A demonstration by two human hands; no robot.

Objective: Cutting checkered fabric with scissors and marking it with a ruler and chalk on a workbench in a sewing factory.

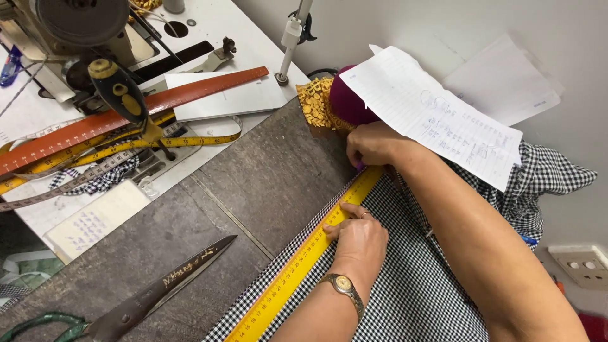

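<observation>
Head view, single frame.

Left hand (358,239) lies flat, palm down, fingers (339,218) together and pressed on the yellow ruler (304,259). Not clamped round it, only bearing down. A wristwatch (342,285) sits on that wrist.

Right hand (373,145) is at the ruler's far end, fingers curled in; I cannot tell whether they pinch a marker or only touch the cloth, since the fingertips are hidden.

The ruler runs diagonally along the edge of the black-and-white checked fabric (418,285), which spreads to the right of both hands and under the forearms.

Judgement on doing this well: I would keep the left palm's weight spread along the ruler so it does not pivot, hold its edge true to one row of checks, and let the cloth lie unstretched before any mark goes down. Slippage of ruler over loose weave looks like the main risk.

Surface: grey bench (253,183). Large scissors (145,297) lie well left of the left fingers. Beyond, up-left of the right fingers: sewing machine (76,38), brown ruler (126,114), yellow tape measure (190,140). Handwritten paper (437,114) just beyond the right hand, over a maroon and gold cloth (329,104). White wall (392,25) behind; wall socket (579,266) far right.
</observation>
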